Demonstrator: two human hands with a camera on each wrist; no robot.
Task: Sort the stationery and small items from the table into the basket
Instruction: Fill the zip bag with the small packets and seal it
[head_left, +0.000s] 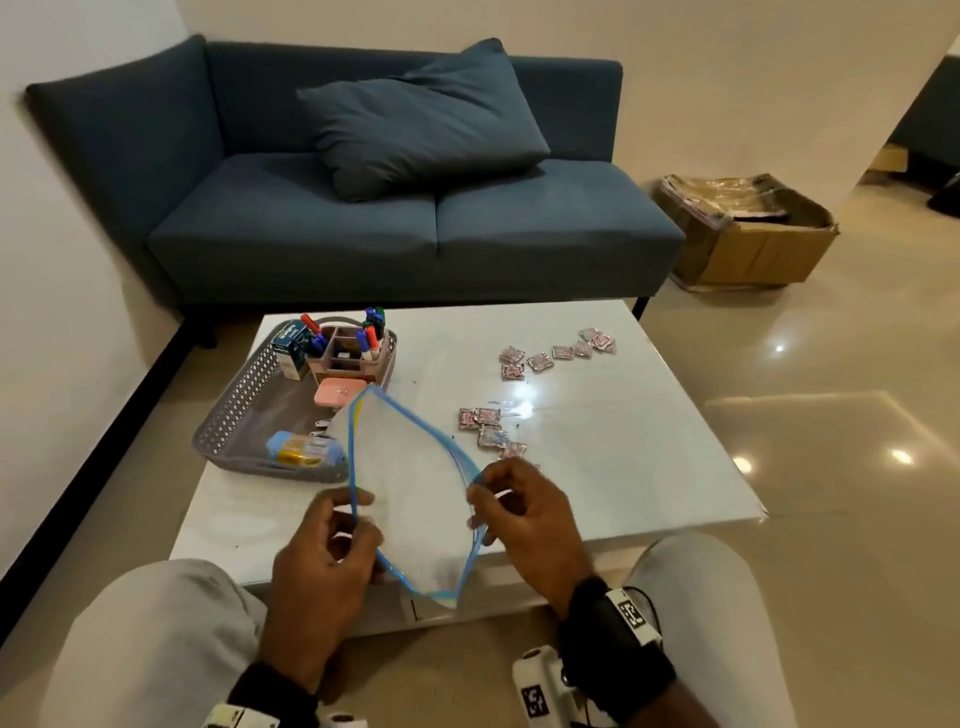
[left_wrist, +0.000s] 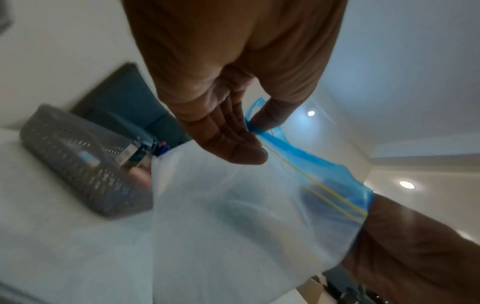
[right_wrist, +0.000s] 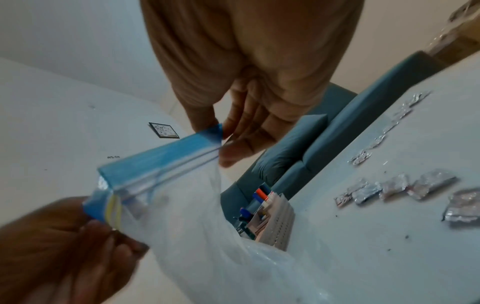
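Both hands (head_left: 322, 566) (head_left: 524, 519) pinch the zip bag (head_left: 415, 499) — mouth facing the person.

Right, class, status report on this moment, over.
Left hand and right hand pinch zip bag rim, mouth open. Foil sachets on table. Basket unobstructed.

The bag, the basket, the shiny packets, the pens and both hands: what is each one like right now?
zip bag: mouth pulled open, looks empty
left hand: pinches the bag's left rim
right hand: pinches the bag's right rim
basket: on the table, partly filled
markers: upright in the organizer
foil packets: loose on the table
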